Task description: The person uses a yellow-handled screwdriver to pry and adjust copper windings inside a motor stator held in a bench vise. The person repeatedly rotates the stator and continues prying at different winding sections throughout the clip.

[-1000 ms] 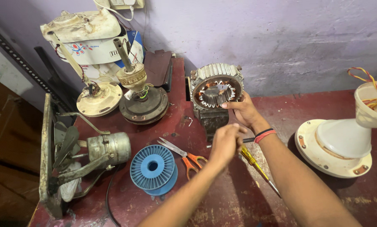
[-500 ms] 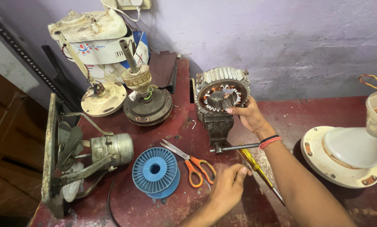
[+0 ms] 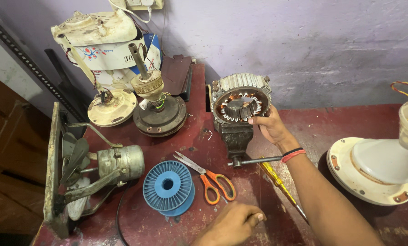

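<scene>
Rough lilac plaster backs a worn red workbench (image 3: 331, 123) crowded with fan parts.

At the right hand (image 3: 271, 126), the fingertips curl onto the lower right rim of the motor stator (image 3: 241, 99), thumb toward the face of it, so the grip looks like a steadying hold rather than a lift. That ribbed ring with copper windings stands on edge, clamped in a small dark bench vise (image 3: 236, 136), which leaves its open bore facing up toward the camera. A red and black band circles the wrist. The vise handle bar (image 3: 256, 160) sticks out just below that wrist, within easy reach.

The left hand (image 3: 233, 224) rests low on the table near the front edge, fingers folded in loosely; whether it pinches something small at the tips I cannot tell.

Between the two hands lie orange-handled scissors (image 3: 210, 179), blades apart, and a yellow-handled screwdriver (image 3: 281, 189) runs diagonally beside the right forearm. A blue wire spool (image 3: 168, 186) sits flat, just left of the scissors.

Farther out, a grey fan motor on a bracket (image 3: 117, 163) lies at the left, a rusty rotor with shaft (image 3: 157, 109) stands behind, and a white fan base (image 3: 372, 171) sits at the right.
</scene>
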